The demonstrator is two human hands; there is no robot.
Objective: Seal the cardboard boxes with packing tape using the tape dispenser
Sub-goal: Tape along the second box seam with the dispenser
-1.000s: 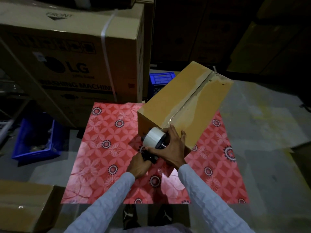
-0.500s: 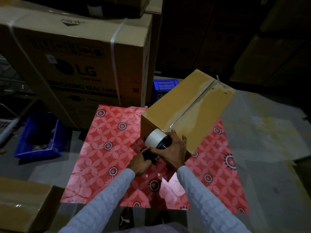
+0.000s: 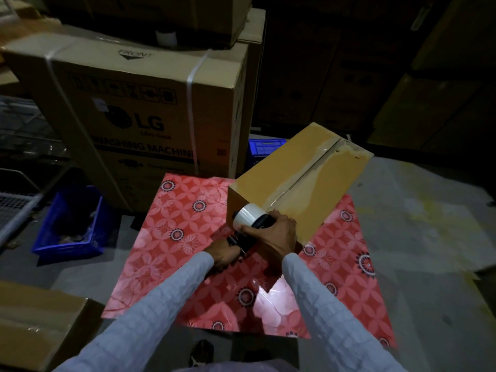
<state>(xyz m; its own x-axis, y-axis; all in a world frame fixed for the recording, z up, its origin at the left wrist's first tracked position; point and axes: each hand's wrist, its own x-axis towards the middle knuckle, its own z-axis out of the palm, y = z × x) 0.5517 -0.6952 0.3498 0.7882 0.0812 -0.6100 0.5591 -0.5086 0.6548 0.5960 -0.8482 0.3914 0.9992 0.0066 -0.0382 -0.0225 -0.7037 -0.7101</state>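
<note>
I am standing over a cardboard box (image 3: 300,183) on a red patterned mat (image 3: 171,251), and little is changing from a second ago: both my hands are staying at the box's near end, where the tape line reaches the edge. My view is shifting slightly, but the box is not moving. I judge that I am finishing this strip, pressing the tape down over the near edge so it can be cut.

My left hand (image 3: 222,255) is curling round the dark handle of the tape dispenser (image 3: 245,234), gripping it firmly. My right hand (image 3: 273,233) is wrapping over the top of the dispenser, thumb against the white roll of tape (image 3: 245,217), holding it down against the box.

The box is plain brown, long and rectangular, with a glossy clear band of tape running down the seam between its flaps. The mat is looking smooth and shiny, with round flower motifs. Behind are a large printed washing machine carton (image 3: 139,116) with white plastic straps and a blue plastic crate (image 3: 69,224) on the grey floor.
</note>
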